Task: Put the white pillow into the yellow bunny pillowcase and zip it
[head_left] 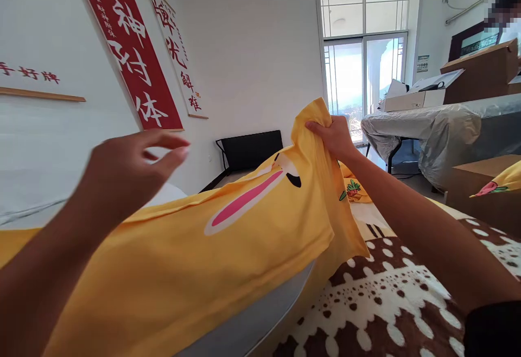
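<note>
A yellow cloth [264, 237] with a printed white-and-pink rabbit ear stretches across the foreground. My right hand [336, 135] grips its raised upper edge between thumb and fingers, and the fabric hangs in folds below. Over the cloth's left part, apart from it, my left hand [132, 170] is lifted with its thumb and forefinger tips pinched together. Nothing shows between them. Under the cloth's lower edge a smooth grey surface [252, 313] shows. Behind my right wrist lies more yellow fabric [358, 191] with a carrot print.
A brown-and-white patterned blanket [391, 292] spreads at the lower right. Cardboard boxes [480, 80] sit on a plastic-covered table [411, 121], with a person partly visible behind. A black folded piece of furniture [252, 150] stands by the wall, below hanging scrolls [134, 53].
</note>
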Tool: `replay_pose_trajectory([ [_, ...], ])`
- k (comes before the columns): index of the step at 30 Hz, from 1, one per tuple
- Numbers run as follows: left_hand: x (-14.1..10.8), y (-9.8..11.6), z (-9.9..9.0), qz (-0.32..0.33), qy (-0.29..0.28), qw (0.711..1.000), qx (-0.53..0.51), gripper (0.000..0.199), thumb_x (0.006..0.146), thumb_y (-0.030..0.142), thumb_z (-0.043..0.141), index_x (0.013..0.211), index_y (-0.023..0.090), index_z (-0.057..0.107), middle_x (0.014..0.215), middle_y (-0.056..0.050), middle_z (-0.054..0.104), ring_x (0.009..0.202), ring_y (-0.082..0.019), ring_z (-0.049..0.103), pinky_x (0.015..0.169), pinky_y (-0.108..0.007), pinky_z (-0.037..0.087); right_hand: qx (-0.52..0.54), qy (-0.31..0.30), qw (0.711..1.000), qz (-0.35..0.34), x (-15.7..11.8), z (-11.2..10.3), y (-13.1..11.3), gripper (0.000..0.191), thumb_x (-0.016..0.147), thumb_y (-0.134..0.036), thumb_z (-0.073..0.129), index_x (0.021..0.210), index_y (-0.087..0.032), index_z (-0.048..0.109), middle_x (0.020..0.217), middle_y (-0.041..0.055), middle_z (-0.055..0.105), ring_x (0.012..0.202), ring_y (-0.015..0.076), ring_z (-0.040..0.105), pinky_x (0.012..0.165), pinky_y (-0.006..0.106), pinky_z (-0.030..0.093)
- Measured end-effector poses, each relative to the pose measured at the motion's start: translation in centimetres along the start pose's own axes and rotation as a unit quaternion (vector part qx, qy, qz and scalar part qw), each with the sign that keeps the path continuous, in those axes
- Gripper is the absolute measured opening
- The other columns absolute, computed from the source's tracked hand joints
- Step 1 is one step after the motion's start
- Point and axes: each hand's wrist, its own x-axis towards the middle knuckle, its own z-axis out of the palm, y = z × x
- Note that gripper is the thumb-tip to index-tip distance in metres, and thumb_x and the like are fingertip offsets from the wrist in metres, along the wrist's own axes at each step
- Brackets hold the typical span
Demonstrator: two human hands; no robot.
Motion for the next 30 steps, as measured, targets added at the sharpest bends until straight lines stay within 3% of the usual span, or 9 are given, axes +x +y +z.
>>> replay_pose_trajectory([
  [4,4.0,8.3,4.3,0.103,-0.067,0.991,-0.061,0.062,0.074,0.050,0.055,0.127,0.018,0.048,0.123,-0.010,0.060,0.104,-0.026,0.058,0.089,-0.035,0.043,0.002,-0.018,1.000,-0.022,-0.3,0.0,-1.2,0.032,0.070,-0.041,0.072,0.061,-0.018,0.051,0.061,-0.0012,0.049,0.058,0.0118,0.052,0.046,0.024,0.041],
  [8,5.7,13.8,7.6,0.069,-0.234,0.949,-0.200,0.053,0.068,0.048,0.062,0.111,0.018,0.055,0.097,-0.011,0.068,0.083,-0.026,0.065,0.066,-0.032,0.047,-0.020,-0.008,0.999,-0.049,-0.4,-1.9,-2.0,0.034,0.075,-0.045,0.068,0.063,-0.019,0.050,0.062,-0.0007,0.049,0.059,0.0131,0.052,0.048,0.026,0.043],
  [10,5.5,15.1,8.7,0.060,-0.266,0.929,-0.250,0.049,0.068,0.043,0.066,0.108,0.018,0.054,0.088,-0.008,0.068,0.074,-0.023,0.065,0.061,-0.030,0.047,-0.030,0.008,0.998,-0.047,-0.4,-3.1,-1.9,0.034,0.077,-0.045,0.067,0.062,-0.020,0.049,0.062,-0.0005,0.048,0.058,0.0135,0.051,0.048,0.027,0.044],
  [15,5.6,16.3,11.1,0.090,-0.212,0.944,-0.237,0.032,0.074,0.041,0.064,0.092,0.016,0.055,0.079,-0.005,0.063,0.071,-0.020,0.062,0.059,-0.029,0.045,0.051,-0.023,0.998,0.000,-3.3,-5.3,1.0,0.027,0.079,-0.048,0.065,0.085,-0.022,0.058,0.082,0.0022,0.061,0.070,0.0177,0.060,0.062,0.034,0.053],
  [17,6.4,16.1,12.0,0.102,-0.168,0.964,-0.181,0.030,0.074,0.045,0.063,0.081,0.016,0.055,0.074,-0.004,0.059,0.072,-0.022,0.061,0.060,-0.030,0.043,0.060,-0.123,0.989,0.047,-6.1,-6.0,3.5,0.032,0.077,-0.045,0.067,0.101,-0.024,0.059,0.097,0.0032,0.065,0.083,0.0206,0.064,0.074,0.036,0.054],
  [19,7.6,15.6,12.8,0.109,-0.124,0.981,-0.106,0.032,0.071,0.046,0.066,0.074,0.017,0.053,0.073,-0.005,0.056,0.077,-0.025,0.060,0.064,-0.032,0.042,0.046,-0.271,0.954,0.116,-9.6,-6.7,6.7,0.035,0.074,-0.040,0.069,0.105,-0.025,0.061,0.105,0.0035,0.066,0.093,0.0238,0.064,0.082,0.037,0.053],
  [21,8.8,14.9,13.6,0.107,-0.089,0.990,-0.029,0.032,0.067,0.045,0.069,0.070,0.018,0.052,0.074,-0.006,0.055,0.085,-0.029,0.060,0.071,-0.034,0.042,0.065,-0.344,0.918,0.186,-12.9,-7.4,10.3,0.038,0.074,-0.040,0.067,0.107,-0.023,0.062,0.107,0.0048,0.067,0.096,0.0267,0.064,0.082,0.039,0.053],
  [26,10.8,13.5,15.8,0.048,-0.067,0.996,0.022,0.033,0.065,0.045,0.070,0.071,0.020,0.050,0.078,-0.007,0.055,0.094,-0.031,0.058,0.076,-0.036,0.041,0.020,-0.382,0.887,0.258,-18.3,-7.9,17.7,0.038,0.063,-0.022,0.065,0.100,-0.029,0.068,0.100,0.0015,0.071,0.098,0.0297,0.063,0.086,0.046,0.051],
  [30,11.3,13.6,17.6,0.025,-0.093,0.994,-0.042,0.035,0.062,0.043,0.073,0.068,0.020,0.048,0.074,-0.006,0.052,0.085,-0.029,0.058,0.068,-0.034,0.040,-0.039,-0.351,0.908,0.225,-19.6,-6.6,19.6,0.038,0.063,-0.016,0.057,0.098,-0.023,0.069,0.109,0.0055,0.069,0.107,0.0315,0.057,0.098,0.050,0.043],
])
